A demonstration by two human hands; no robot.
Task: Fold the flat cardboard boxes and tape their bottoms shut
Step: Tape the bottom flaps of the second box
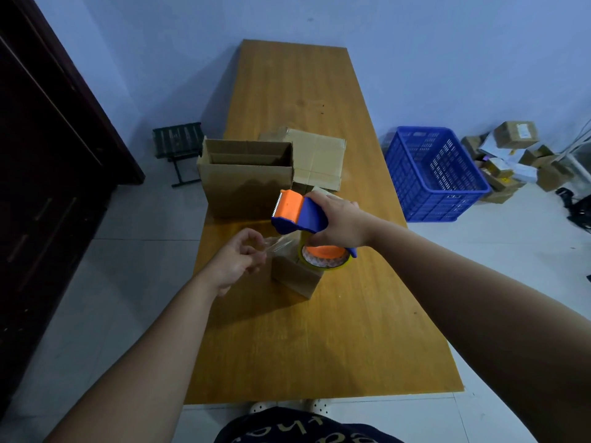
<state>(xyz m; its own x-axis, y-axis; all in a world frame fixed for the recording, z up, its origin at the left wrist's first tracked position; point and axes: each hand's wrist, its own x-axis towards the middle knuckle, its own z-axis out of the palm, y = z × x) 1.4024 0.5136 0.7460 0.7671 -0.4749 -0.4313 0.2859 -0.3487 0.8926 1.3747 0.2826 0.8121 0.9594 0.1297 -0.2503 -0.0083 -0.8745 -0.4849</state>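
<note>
A small folded cardboard box (295, 276) stands on the wooden table (319, 340), near its middle. My right hand (342, 222) grips the blue and orange tape dispenser (299, 214) just above that box, with the tape roll (324, 257) over the box's top. My left hand (238, 260) pinches the loose end of the clear tape (278, 244) at the box's left edge. A larger box (246, 177) stands open behind, and flat cardboard (319, 158) lies to its right.
A blue plastic crate (435, 172) sits on the floor right of the table, with a pile of small parcels (511, 158) beyond it. A dark folding stool (179, 148) stands left of the table, and a dark wooden door (48, 174) fills the left side.
</note>
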